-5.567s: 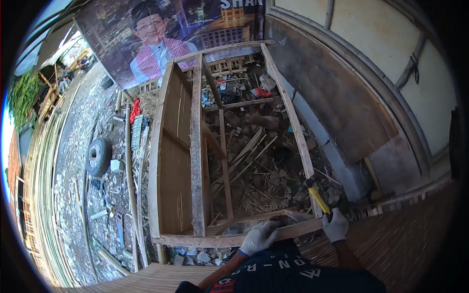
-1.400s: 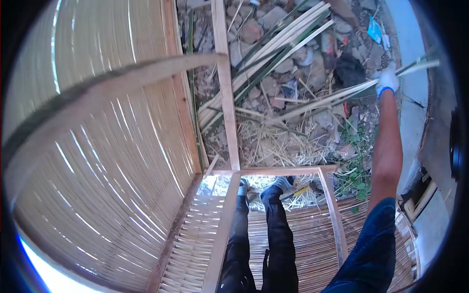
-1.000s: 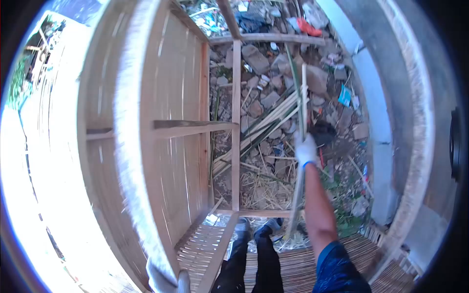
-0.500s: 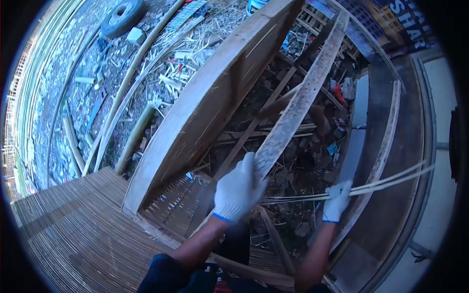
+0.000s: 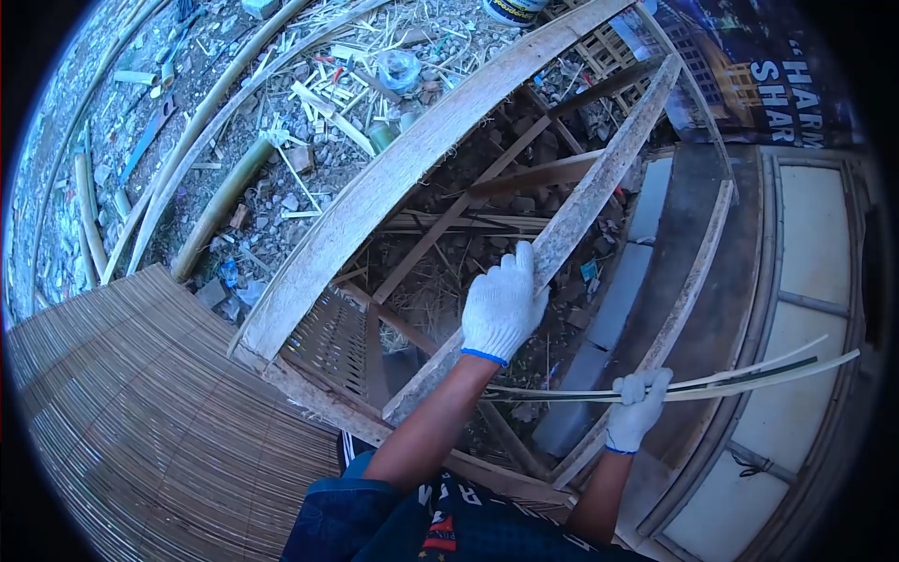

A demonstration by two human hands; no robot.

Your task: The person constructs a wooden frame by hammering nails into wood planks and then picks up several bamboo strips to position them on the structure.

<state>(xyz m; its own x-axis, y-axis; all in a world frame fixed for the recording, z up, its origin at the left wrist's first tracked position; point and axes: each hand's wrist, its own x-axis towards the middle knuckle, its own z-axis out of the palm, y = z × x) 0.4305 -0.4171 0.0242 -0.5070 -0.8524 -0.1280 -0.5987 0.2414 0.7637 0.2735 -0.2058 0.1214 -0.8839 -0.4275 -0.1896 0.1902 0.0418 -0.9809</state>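
My left hand (image 5: 506, 304), in a white knitted glove, is closed around the middle wooden beam (image 5: 599, 187) of a wooden frame. To the right, my right hand (image 5: 640, 408), gloved too, grips several thin bamboo strips (image 5: 740, 379). The strips run from below my left hand out past the right side of the frame. My right hand is just over the frame's narrow right-hand beam (image 5: 695, 272). A wide curved board (image 5: 375, 183) forms the left side of the frame.
A slatted bamboo mat (image 5: 140, 393) spreads at the lower left. Bamboo poles (image 5: 225, 206), a bucket (image 5: 513, 9) and scraps lie on the stony ground. A printed banner (image 5: 777, 84) is at the upper right, above white panels (image 5: 815, 234) edged with poles.
The view has shifted, and the frame's left board appears lower and flatter. My left hand appears further right and higher, still on the beam. My right hand appears slightly lower with the strips.
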